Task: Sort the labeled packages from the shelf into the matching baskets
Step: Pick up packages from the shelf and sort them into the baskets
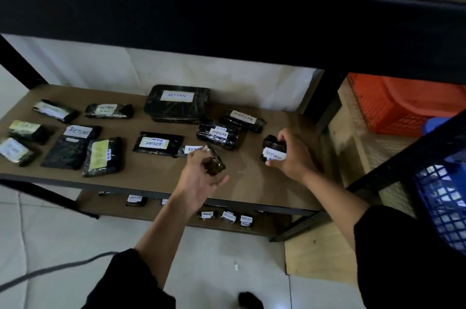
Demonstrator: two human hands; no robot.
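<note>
Head: both hands, left hand and right hand, grip small packages near shelf front edge.

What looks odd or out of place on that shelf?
Nothing is spilled or broken. The packages lie scattered at mixed angles; one flat package overlaps its neighbour, and a loose-looking "RETURN" label sits behind the left hand.

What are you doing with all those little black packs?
A person is sorting wrapped packages on a shelf. The left hand holds a small dark package, and the right hand holds another package with a white label reading RETURN. More lie on the shelf. An orange basket and a blue basket wait at the right.
</note>
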